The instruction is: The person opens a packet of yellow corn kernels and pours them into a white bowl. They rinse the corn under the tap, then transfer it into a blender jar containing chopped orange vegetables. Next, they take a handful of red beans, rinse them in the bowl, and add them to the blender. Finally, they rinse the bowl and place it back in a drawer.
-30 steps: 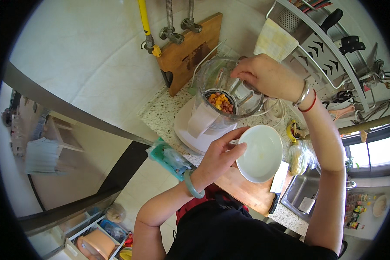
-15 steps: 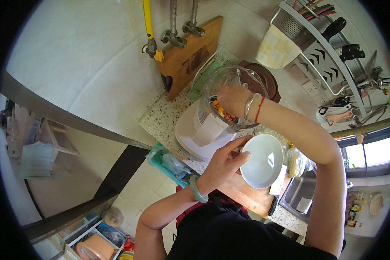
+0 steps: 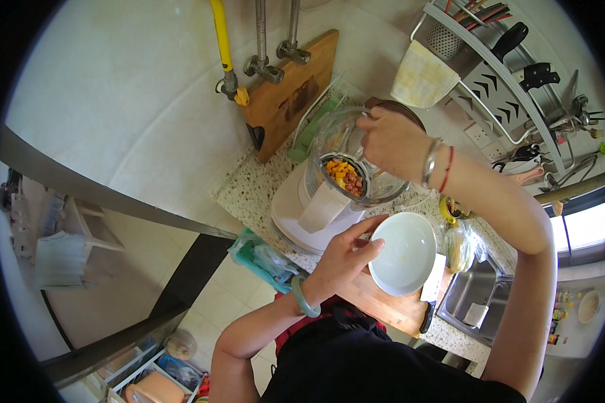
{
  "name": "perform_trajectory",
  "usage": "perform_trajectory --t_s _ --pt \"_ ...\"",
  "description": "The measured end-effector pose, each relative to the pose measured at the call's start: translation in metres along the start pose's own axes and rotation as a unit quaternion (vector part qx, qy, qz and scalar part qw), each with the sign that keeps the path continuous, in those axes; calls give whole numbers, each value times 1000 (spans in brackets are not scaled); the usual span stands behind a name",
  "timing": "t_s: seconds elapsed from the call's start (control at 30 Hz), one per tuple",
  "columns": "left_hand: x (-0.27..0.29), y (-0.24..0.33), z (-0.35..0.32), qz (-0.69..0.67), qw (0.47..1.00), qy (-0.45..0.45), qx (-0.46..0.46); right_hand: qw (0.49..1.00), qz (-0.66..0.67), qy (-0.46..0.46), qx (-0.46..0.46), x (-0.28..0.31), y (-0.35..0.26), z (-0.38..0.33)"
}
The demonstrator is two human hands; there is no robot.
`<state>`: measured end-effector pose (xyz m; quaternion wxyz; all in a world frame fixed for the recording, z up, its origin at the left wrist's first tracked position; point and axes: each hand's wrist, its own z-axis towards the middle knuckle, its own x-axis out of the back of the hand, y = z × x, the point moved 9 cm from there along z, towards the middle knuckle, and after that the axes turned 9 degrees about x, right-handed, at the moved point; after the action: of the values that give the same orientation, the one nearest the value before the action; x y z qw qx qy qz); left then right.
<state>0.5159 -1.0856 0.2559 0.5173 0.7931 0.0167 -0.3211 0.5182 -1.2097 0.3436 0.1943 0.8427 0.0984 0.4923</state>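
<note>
My left hand [image 3: 346,258] grips a white bowl [image 3: 403,254] by its rim, thumb on the inner edge. The bowl is tilted and holds only a few small specks. In front of it stands a white food processor [image 3: 296,208] with a clear work bowl [image 3: 323,141]. Diced orange and pinkish pieces [image 3: 344,176] lie at the bottom of the work bowl. My right hand [image 3: 393,138] is over the far right part of the work bowl, fingers curled in. Whatever its fingertips hold, if anything, is hidden.
A wooden cutting board [image 3: 396,305] with a knife [image 3: 426,316] lies near me, beside the sink [image 3: 474,302]. Bagged vegetables [image 3: 462,248] sit behind the sink. Another board [image 3: 296,94] leans on the wall. A knife rack [image 3: 511,80] hangs at the right.
My right hand has lifted out of the work bowl and moved right, so the diced pieces show more fully. My left hand still holds the white bowl in nearly the same place.
</note>
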Motion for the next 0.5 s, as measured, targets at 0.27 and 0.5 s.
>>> perform_trajectory --t_s 0.27,0.5 --pt "6 -4 -1 7 1000 11 -13 994 97 -37 21 -37 -15 32" --pt "13 1 -8 -5 1000 25 -8 922 331 172 -102 11 33 5"
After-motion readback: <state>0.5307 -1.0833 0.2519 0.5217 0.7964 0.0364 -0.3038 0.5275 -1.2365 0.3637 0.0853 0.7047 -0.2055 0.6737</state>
